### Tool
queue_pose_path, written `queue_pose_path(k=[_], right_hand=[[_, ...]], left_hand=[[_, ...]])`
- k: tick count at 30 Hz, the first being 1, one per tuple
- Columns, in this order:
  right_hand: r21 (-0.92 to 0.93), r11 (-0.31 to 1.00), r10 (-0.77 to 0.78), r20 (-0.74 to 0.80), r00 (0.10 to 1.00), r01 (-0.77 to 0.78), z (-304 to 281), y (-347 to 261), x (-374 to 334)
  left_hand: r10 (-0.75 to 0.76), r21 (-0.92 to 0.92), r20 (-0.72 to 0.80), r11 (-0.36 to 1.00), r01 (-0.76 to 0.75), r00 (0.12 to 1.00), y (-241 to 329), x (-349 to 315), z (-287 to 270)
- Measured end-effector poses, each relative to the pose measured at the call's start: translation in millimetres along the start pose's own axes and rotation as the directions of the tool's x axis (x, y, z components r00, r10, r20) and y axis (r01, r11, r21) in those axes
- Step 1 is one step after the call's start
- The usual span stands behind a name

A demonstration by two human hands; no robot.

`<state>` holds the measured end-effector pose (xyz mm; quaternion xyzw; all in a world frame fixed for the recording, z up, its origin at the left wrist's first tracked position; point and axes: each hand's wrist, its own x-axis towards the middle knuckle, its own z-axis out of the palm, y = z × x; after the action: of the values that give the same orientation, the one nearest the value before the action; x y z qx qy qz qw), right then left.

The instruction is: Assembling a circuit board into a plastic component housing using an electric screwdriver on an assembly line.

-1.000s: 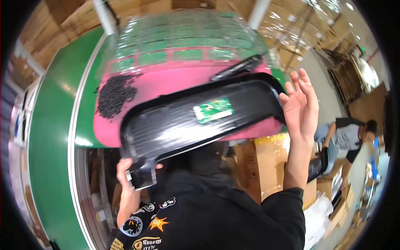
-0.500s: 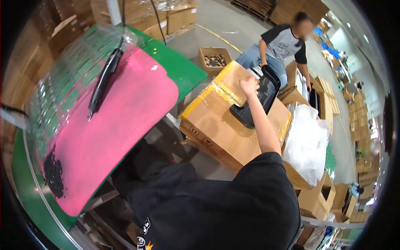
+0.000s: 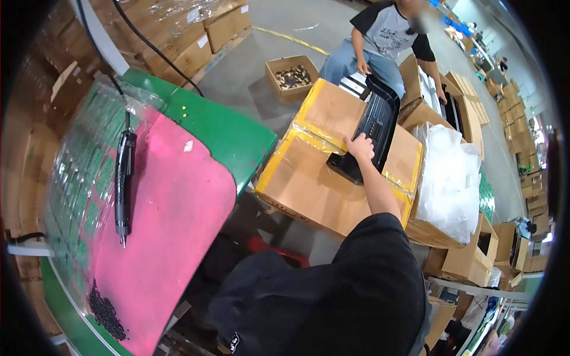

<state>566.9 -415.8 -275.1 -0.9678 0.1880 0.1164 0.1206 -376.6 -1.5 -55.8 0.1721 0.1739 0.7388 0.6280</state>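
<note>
My right hand (image 3: 360, 148) is at the left rim of a long black plastic tray-shaped housing (image 3: 383, 121), thumb to the left and fingers curled at its edge. The housing lies across a taped cardboard box (image 3: 314, 172), its far end reaching toward a seated person (image 3: 380, 35). One of that person's hands is close to the far end. My left hand is out of view. On the pink mat (image 3: 172, 196) to the left lies a black electric screwdriver (image 3: 124, 184), its cord running upward. A pile of small black screws (image 3: 105, 313) rests at the mat's near end.
Clear plastic trays with green boards (image 3: 77, 178) line the green bench (image 3: 219, 127). An open carton of small parts (image 3: 292, 77) stands on the floor. White plastic bags (image 3: 448, 178) fill a box at right, beside open cartons (image 3: 469, 255). Stacked boxes (image 3: 172, 41) stand behind.
My right hand has come down from above the box to the housing's edge. The view has shifted, so the bench appears lower and farther left. The seated person's near hand has lifted slightly.
</note>
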Motion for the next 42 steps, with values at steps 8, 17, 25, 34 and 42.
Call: queue_pose_path(k=[8,17,25,34,42], right_hand=[[0.173,0.915,-0.362,-0.052,0.931,0.365,-10,-9,15],[0.242,0.311,-0.837,-0.389,0.385,0.919,-110,-9,-167],[-0.047,-0.528,-0.834,-0.158,-0.528,0.848,-150,-95,-277],[0.353,-0.632,-0.680,0.175,-0.712,0.690,-153,-216,-389],[-0.188,-0.605,-0.775,-0.084,-0.626,0.774,-88,-470,-445]], left_hand=[[0.053,0.855,0.077,0.511,-0.093,0.996,-168,33,142],[-0.346,0.846,0.425,0.480,-0.231,0.837,-284,8,212],[-0.750,0.801,0.519,0.260,-0.539,0.410,-310,-14,262],[-0.829,0.622,0.454,0.032,-0.783,0.327,-316,19,218],[-0.776,0.683,0.455,-0.011,-0.731,0.437,-310,18,204]])
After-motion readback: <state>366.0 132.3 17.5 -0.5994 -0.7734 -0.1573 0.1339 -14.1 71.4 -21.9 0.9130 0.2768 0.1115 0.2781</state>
